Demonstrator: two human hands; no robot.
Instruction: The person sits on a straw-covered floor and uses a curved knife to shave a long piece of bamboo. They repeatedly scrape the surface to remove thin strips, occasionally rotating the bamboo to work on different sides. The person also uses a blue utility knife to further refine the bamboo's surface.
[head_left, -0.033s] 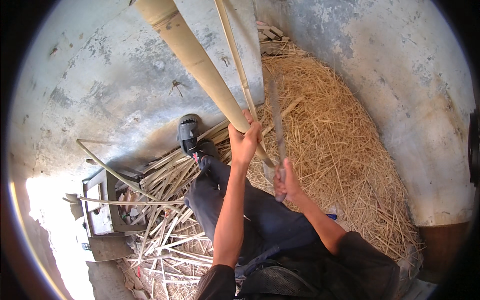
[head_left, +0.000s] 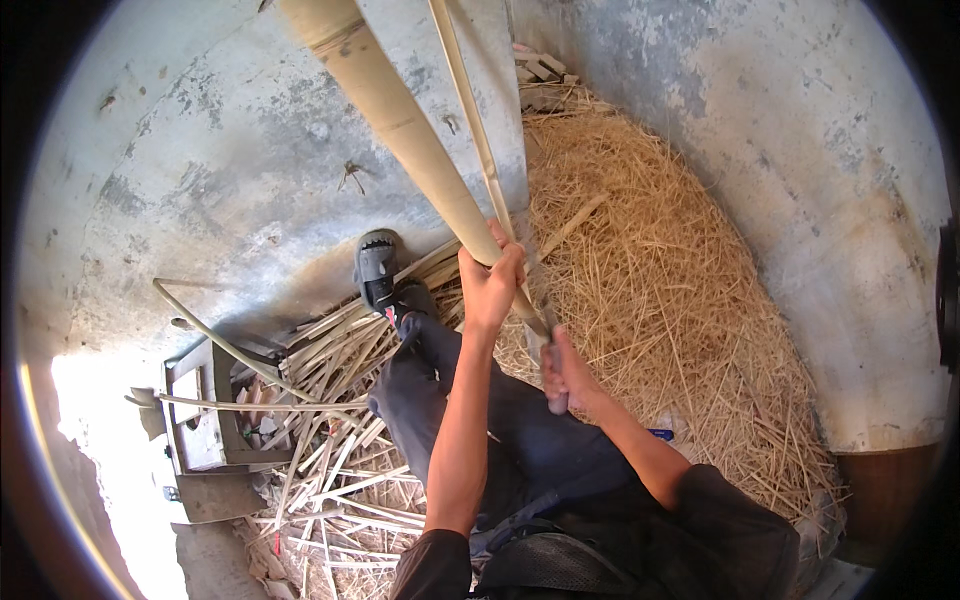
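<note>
My left hand (head_left: pixel 490 285) is wrapped round a thick pale bamboo pole (head_left: pixel 400 130), which slants down from the upper left. Beside the pole, a thin bamboo strip (head_left: pixel 468 95) runs down to the same hand; whether the fingers hold it too, I cannot tell. My right hand (head_left: pixel 568 372) grips the handle of a long-bladed knife (head_left: pixel 558 404) near the pole's lower end. Its blade is blurred by motion and lies along the right side of the pole, close to my left hand. Below the hands is my dark-trousered leg (head_left: pixel 540 430).
A deep heap of straw-like shavings (head_left: pixel 660 260) lies to the right against a grey wall (head_left: pixel 800 150). Split bamboo strips (head_left: pixel 340 350) pile up at the left, by a wooden box frame (head_left: pixel 205 410). My dark shoe (head_left: pixel 377 265) stands near the left wall panel (head_left: pixel 230 190).
The knife has swung left, its blade now along the bamboo pole rather than apart over the shavings. My right hand shifted slightly left. My left hand has stayed in place.
</note>
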